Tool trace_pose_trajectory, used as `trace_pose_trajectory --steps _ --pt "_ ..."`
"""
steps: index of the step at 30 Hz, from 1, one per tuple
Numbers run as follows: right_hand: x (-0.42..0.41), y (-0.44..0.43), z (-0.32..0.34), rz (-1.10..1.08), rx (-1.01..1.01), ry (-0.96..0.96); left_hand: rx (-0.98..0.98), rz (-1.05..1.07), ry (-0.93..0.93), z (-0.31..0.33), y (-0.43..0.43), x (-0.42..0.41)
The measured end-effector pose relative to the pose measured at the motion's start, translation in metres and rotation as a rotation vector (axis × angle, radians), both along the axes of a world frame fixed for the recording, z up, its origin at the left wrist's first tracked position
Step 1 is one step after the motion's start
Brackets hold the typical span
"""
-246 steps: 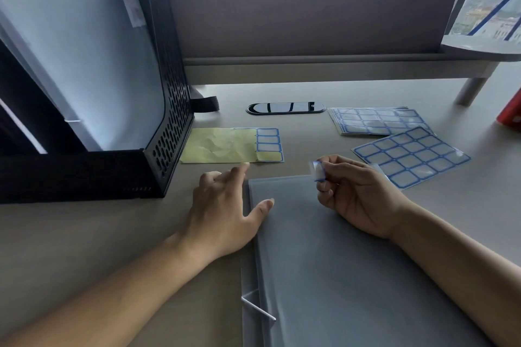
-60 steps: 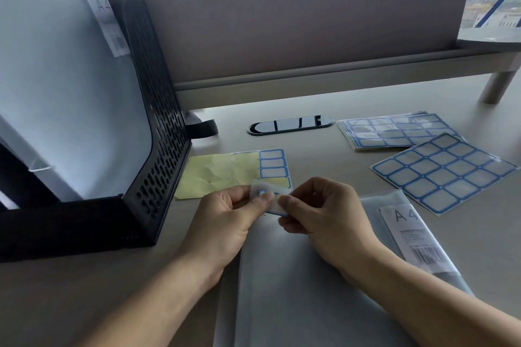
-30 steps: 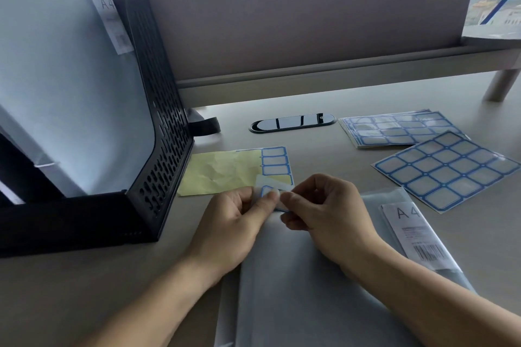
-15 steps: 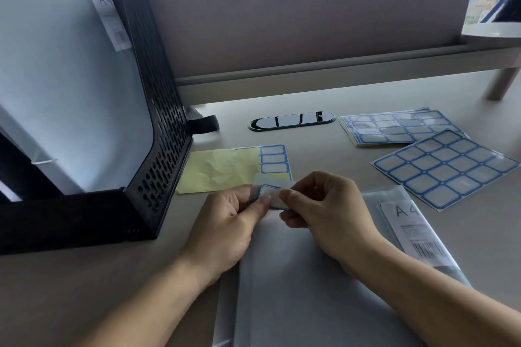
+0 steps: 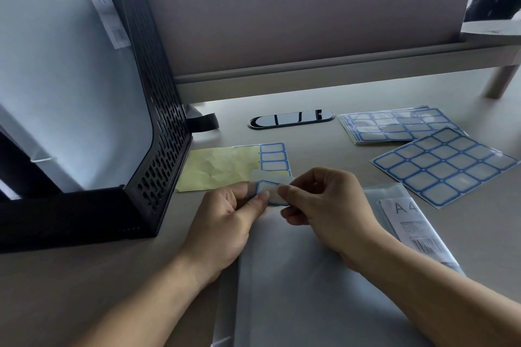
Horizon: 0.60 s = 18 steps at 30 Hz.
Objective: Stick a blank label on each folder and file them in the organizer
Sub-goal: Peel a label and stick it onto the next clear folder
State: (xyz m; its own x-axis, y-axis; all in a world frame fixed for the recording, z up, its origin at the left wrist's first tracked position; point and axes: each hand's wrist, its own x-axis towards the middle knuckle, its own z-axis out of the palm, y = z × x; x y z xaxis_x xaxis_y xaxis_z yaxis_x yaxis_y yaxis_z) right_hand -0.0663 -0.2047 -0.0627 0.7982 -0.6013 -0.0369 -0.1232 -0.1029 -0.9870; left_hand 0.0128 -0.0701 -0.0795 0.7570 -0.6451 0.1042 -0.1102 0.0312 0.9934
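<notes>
A grey translucent folder (image 5: 304, 284) lies flat on the desk in front of me. Over its far edge my left hand (image 5: 225, 222) and my right hand (image 5: 327, 211) both pinch one small blue-bordered blank label (image 5: 269, 190), whose backing strip stands up behind it. A black perforated organizer (image 5: 158, 132) stands at the left with a pale folder (image 5: 64, 87) leaning inside it, an A4 sticker on its corner. A partly used label sheet (image 5: 231, 166) with yellow backing lies just beyond my hands.
A full label sheet (image 5: 442, 163) and a stack of label sheets (image 5: 394, 124) lie at the right. A wrapper with an A4 barcode sticker (image 5: 414, 231) sits under the folder's right side. A black cable grommet (image 5: 290, 119) and a grey partition (image 5: 282, 8) lie behind.
My left hand has come off the folder and joined my right on the label. Over the last second the label's blue border shows more, while both hands stay nearly in place.
</notes>
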Motion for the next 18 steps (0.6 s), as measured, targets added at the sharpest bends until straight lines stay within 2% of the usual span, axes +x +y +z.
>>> trace_pose_trajectory --steps 12,18 --pt "-0.003 -0.003 0.011 0.051 -0.063 0.04 0.003 0.048 -0.005 0.001 0.0 0.001" --pt "-0.004 -0.006 0.019 0.106 -0.009 0.072 0.029 0.071 -0.027 0.0 0.001 0.002"
